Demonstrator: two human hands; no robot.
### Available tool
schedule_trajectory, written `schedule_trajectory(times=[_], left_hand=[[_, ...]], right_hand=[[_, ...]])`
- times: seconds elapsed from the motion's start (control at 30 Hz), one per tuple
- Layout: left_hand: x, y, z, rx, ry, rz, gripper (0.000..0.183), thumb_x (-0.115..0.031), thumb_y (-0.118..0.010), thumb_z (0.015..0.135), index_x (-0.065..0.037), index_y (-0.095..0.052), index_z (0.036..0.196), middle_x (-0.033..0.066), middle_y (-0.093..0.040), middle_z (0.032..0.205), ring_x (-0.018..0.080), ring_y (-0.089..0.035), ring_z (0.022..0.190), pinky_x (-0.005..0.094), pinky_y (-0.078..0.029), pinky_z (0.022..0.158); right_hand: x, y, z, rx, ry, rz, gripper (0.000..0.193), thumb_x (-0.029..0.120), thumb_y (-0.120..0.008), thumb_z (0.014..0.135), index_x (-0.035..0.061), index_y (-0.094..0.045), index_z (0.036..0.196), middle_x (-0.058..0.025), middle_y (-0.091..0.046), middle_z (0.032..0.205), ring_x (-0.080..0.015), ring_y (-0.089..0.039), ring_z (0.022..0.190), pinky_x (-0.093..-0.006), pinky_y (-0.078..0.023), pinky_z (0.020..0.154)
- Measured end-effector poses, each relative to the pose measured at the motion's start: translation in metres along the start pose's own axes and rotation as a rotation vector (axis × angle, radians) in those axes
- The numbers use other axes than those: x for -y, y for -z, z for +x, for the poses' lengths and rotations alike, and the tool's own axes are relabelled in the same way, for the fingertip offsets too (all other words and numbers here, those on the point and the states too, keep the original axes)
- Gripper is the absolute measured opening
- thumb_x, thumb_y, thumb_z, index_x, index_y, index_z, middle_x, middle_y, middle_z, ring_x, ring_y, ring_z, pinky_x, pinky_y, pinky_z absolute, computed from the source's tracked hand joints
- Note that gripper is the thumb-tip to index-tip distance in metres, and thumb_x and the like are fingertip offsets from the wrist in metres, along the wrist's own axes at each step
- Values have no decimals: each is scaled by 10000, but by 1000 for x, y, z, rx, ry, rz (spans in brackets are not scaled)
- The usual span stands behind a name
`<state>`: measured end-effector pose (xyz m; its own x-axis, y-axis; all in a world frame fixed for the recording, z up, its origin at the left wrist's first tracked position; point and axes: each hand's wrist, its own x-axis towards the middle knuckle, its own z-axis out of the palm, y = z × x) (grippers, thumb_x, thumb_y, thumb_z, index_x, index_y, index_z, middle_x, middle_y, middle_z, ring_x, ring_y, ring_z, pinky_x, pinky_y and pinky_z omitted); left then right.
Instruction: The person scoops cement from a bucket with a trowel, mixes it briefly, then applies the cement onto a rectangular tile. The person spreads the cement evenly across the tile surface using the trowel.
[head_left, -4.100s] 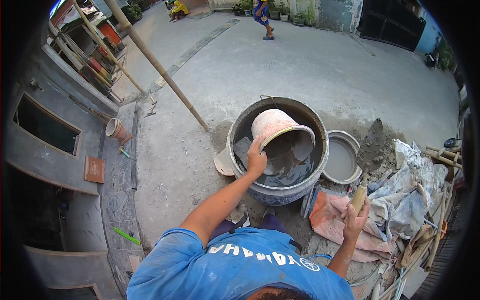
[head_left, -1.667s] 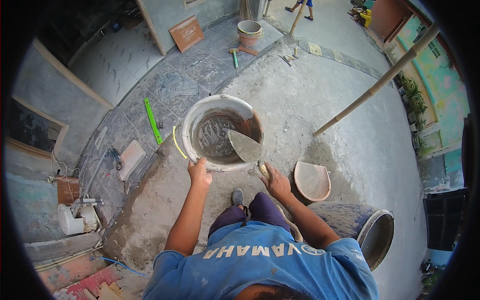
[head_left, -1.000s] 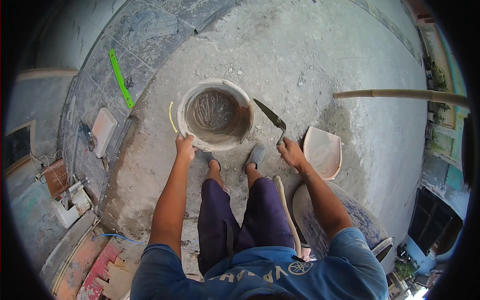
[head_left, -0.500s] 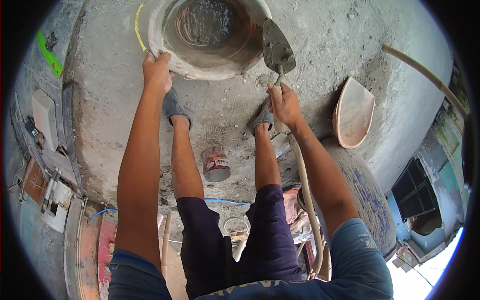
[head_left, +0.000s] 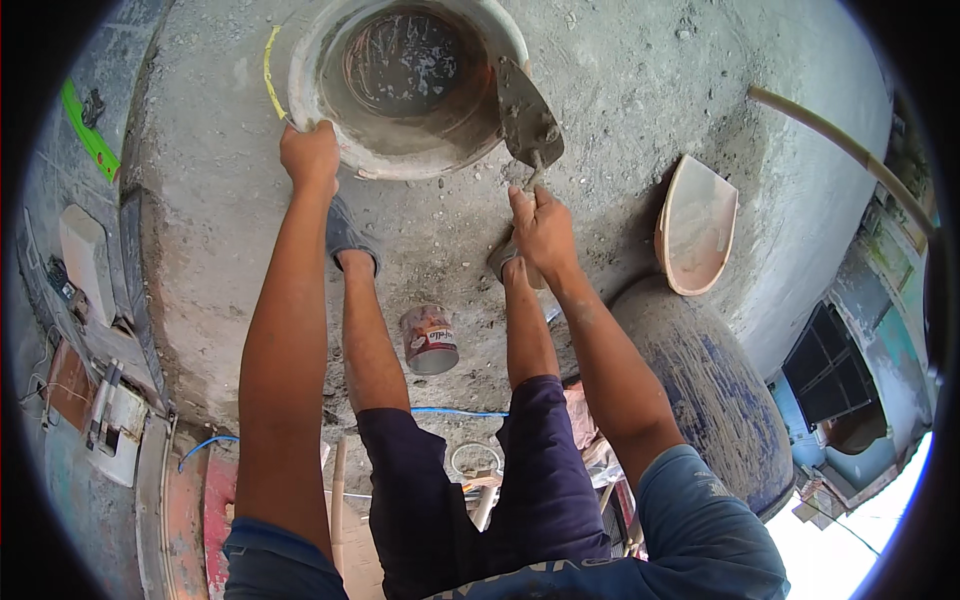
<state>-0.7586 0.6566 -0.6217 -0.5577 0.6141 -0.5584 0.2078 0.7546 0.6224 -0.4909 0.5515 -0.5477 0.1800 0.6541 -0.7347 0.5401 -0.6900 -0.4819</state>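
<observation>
A round, mortar-smeared basin [head_left: 345, 140] stands on the ground ahead of me, with wet grey mix [head_left: 400, 60] in its bottom. My left hand [head_left: 311, 158] is closed at its near left rim; the fingertips are hidden, and a yellow strip [head_left: 272, 75] runs up from beside that hand. My right hand [head_left: 545, 230] grips the handle of a pointed trowel [head_left: 528, 118] to the right of the basin. Grey mortar clings to the trowel's blade, whose far left edge overlaps the basin's right rim.
A scoop-shaped plastic piece [head_left: 703, 225] leans by a large scuffed drum [head_left: 700, 380] on the right. Between my feet and legs stands a small tin can [head_left: 430, 340]. A blue cord [head_left: 455, 411] crosses behind it. A curved pole [head_left: 840, 140] lies far right, a green strip [head_left: 90, 130] far left.
The trowel and my right hand have moved left and nearer to me. My left hand has turned at the rim, its thumb now out of sight. The basin appears slightly nearer.
</observation>
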Motion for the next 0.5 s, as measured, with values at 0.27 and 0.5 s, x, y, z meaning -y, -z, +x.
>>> schedule_trajectory(times=[0.27,0.5], left_hand=[[-7,3,2,-38,19,225,496,-110,-626,767,81,-479,1201,269,-599,1108,383,-616,990,409,-483,859],[-85,3,17,-191,-534,647,887,-327,-741,746,-4,-208,1377,274,-449,1292,447,-483,1175,499,-438,942]], right_hand=[[37,-42,-44,308,35,-100,411,343,-533,921,-62,-540,852,-313,-601,848,-501,-566,848,-523,-443,756],[-22,-16,33,-235,391,-220,251,153,-637,798,35,-502,974,-193,-552,906,-395,-596,848,-478,-495,701]])
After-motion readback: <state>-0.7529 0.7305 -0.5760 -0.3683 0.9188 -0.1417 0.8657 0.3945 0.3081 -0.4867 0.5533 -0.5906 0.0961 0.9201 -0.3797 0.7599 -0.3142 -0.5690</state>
